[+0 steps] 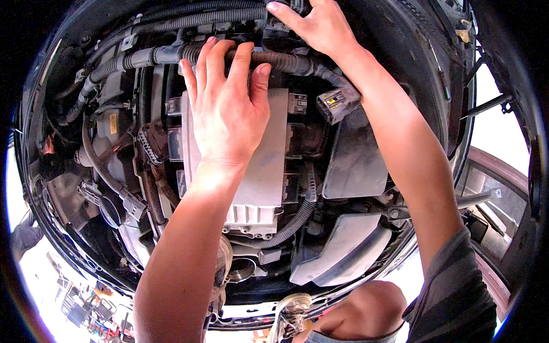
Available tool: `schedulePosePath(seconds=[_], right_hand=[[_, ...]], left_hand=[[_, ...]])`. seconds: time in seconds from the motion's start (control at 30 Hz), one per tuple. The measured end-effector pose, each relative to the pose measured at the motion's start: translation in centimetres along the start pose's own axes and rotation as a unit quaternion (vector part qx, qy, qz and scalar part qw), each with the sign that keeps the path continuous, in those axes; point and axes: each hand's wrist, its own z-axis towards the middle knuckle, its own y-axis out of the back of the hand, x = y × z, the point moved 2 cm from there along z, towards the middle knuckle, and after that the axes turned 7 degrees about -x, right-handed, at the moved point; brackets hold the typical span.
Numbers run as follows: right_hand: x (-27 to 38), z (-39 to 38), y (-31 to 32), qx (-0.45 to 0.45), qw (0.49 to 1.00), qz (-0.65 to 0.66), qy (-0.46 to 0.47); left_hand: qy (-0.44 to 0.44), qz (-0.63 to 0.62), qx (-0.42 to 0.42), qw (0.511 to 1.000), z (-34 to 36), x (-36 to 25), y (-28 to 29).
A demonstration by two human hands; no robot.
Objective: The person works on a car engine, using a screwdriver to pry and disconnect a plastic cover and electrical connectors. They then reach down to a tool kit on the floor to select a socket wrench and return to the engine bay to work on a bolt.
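My left hand (229,108) lies over a pale metal box (257,183) in a car's engine bay, its fingers spread and bent, touching the thick corrugated harness (160,55) above. My right hand (320,28) reaches to the top, its thumb out beside dark hoses and fittings; the other fingers run out of view. Beneath my right forearm, a dark connector with yellow inside (334,106) hangs from the harness. Black terminal housings (297,140) flank the box.
A dark plastic cover (354,160) sits right of the box, with a pale reservoir (337,251) below. More hoses (100,160) run down the left side. My bare knee (372,308) and a shoe (289,317) show at the lower edge. Part of a car door (494,200) appears at right.
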Motion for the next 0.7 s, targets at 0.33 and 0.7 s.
schedulePosePath(seconds=[0.33,0.7], right_hand=[[-1.3,0.5,-0.2,0.065,0.988,0.103,-0.099],[-0.8,1.8,-1.0,-0.003,0.983,0.096,-0.155]], left_hand=[[0.005,-0.009,0.000,1.000,0.0,0.0,0.2],[0.016,-0.013,-0.003,1.000,-0.2,0.0,0.1]])
